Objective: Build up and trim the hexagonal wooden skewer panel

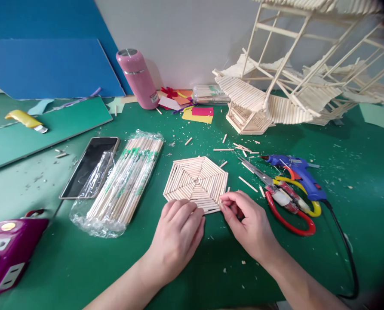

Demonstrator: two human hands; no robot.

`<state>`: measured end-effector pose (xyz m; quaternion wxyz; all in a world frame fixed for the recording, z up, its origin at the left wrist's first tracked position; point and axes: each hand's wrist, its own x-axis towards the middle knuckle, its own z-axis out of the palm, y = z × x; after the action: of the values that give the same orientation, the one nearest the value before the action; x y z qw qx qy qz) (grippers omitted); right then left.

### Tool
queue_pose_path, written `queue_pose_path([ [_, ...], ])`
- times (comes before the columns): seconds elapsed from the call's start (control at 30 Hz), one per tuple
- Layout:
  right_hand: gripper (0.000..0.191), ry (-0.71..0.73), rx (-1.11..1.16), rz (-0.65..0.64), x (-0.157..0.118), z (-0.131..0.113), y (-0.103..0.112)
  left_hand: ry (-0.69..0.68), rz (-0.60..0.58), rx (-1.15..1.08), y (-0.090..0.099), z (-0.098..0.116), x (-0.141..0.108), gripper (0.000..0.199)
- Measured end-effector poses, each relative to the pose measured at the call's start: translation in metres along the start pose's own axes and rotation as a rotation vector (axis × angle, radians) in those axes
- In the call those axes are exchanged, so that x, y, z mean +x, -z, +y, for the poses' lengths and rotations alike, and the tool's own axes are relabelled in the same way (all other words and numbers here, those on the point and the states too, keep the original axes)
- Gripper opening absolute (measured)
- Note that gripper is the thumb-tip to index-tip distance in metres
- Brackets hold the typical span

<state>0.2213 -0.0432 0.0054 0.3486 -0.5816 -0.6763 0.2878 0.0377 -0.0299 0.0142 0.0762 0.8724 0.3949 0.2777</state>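
A pale hexagonal panel of wooden sticks (196, 183) lies on the green desk (211, 267). The left hand (178, 237) covers its near edge, grip too hidden to tell; the right hand (252, 224) pinches its near-right corner narrowly.

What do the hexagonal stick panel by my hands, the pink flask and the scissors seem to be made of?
Hexagonal stick panel: apparently bare wood, matte, from its pale, unpainted sticks.
Pink flask: probably coated metal, glossy, given the highlights and silvery band, though plastic is possible.
Scissors: grey, shiny blades suggest metal; the smooth red and yellow handles look like plastic.
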Motion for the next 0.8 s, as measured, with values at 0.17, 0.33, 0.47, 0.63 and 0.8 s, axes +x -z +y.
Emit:
queue_pose_path([
  [0.17, 0.015, -0.104, 0.088, 0.072, -0.002, 0.004, 0.000, 0.141, 0.155, 0.058, 0.018, -0.012, -0.008, 0.008],
  [0.33, 0.037, -0.287, 0.371, 0.199, 0.003, 0.006, 0.003, 0.093, 0.085, 0.046, 0.016, -0.012, -0.014, 0.003],
  [0.47, 0.058, -0.498, 0.681, 0.126, 0.010, -0.005, 0.009, 0.001, -0.027, 0.043, -0.001, -0.008, -0.016, 0.016],
  [0.63, 0.070, -0.640, 0.817, 0.066, 0.017, -0.015, 0.015, -0.048, -0.093, 0.041, -0.011, -0.012, -0.021, 0.021],
  [0.8, 0.067, -0.666, 0.851, 0.035, 0.024, -0.012, 0.017, -0.068, -0.077, 0.048, -0.009, -0.014, -0.022, 0.022],
])
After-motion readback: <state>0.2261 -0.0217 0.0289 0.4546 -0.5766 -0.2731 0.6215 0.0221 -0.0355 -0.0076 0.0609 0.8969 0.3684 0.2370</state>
